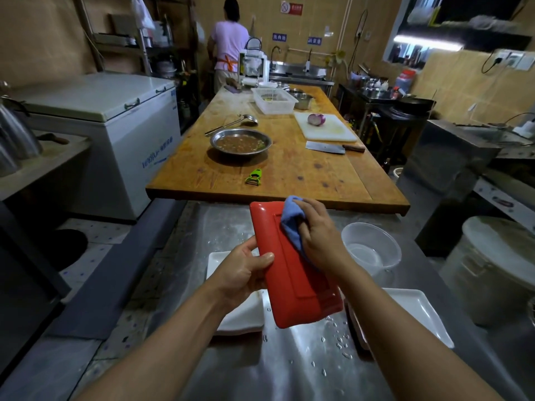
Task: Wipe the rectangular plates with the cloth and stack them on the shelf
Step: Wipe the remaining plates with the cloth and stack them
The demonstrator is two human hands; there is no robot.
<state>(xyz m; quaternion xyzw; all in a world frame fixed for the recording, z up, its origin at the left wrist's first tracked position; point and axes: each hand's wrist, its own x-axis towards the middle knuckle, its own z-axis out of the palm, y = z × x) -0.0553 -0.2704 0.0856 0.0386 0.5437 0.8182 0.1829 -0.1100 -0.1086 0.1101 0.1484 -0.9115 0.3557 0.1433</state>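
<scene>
A red rectangular plate [292, 273] is held tilted above the wet steel counter [289, 363], its underside facing me. My left hand [243, 270] grips its left edge, thumb on top. My right hand [315, 235] holds a blue cloth [292, 224] bunched against the plate's upper right part. A white rectangular plate [231, 311] lies on the counter under my left hand. Another white rectangular plate [417, 314] lies to the right, partly behind my right forearm.
A clear plastic bowl [372, 247] stands right of my right hand. Beyond is a wooden table [289, 175] with a green peeler [254, 177], metal dish [240, 141], cleaver [333, 147] and cutting board [325, 127]. A white freezer [110, 131] stands left; a person [228, 44] works at the back.
</scene>
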